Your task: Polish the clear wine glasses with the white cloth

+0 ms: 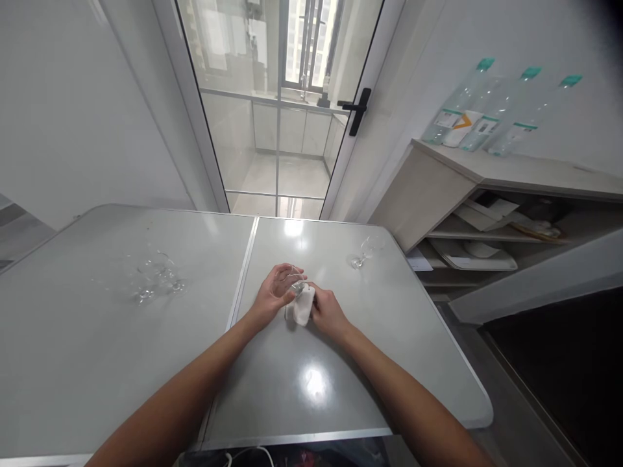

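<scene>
My left hand (273, 295) is wrapped around the bowl of a clear wine glass (294, 285), which is held tilted a little above the table. My right hand (329, 311) grips a white cloth (304, 306), pressed up against the glass near its stem; the cloth partly covers that end. Another clear stemmed glass (358, 262) is on the table to the right, beyond my right hand. Several more clear glasses (160, 277) stand grouped on the left part of the table, their outlines hard to separate.
The pale grey table (389, 363) has a metal seam (246, 266) across it and raised metal edging. At the right, a wooden shelf unit (445, 172) bears several clear plastic bottles (479, 110) with green caps. Behind the table is a glass door (277, 130) with a black handle (359, 111).
</scene>
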The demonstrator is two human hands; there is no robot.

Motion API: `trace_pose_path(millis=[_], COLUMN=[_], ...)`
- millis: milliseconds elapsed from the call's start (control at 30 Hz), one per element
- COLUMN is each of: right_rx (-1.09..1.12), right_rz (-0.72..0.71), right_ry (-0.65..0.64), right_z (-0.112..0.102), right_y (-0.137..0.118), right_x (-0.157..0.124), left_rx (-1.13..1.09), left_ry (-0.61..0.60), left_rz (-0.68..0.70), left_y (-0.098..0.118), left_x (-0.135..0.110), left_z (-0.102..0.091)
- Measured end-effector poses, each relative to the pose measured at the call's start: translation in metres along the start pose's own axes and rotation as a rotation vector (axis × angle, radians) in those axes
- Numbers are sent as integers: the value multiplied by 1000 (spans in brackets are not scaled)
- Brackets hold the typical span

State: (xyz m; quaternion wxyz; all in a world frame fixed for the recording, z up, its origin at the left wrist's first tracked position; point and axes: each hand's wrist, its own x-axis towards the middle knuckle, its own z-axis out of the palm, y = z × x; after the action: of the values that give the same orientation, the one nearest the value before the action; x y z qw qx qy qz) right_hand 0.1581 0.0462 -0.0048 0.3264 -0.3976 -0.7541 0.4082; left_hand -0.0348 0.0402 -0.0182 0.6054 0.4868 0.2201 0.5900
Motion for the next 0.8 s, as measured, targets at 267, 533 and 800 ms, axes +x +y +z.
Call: trace_pose_path(millis=[267, 533, 800], right_rx=[-28, -244, -730], right_rz=[-84, -458, -206], right_ry=[173, 343, -256], right_z=[-3, -21, 0], right_y=[-2, -4, -27], right_x=[-2, -9, -11], left_rx=[38, 179, 309], left_ry=[29, 225, 165], left_rz=[36, 102, 119], left_y=[1, 5, -3], left_x=[0, 4, 5], left_z=[0, -6, -10])
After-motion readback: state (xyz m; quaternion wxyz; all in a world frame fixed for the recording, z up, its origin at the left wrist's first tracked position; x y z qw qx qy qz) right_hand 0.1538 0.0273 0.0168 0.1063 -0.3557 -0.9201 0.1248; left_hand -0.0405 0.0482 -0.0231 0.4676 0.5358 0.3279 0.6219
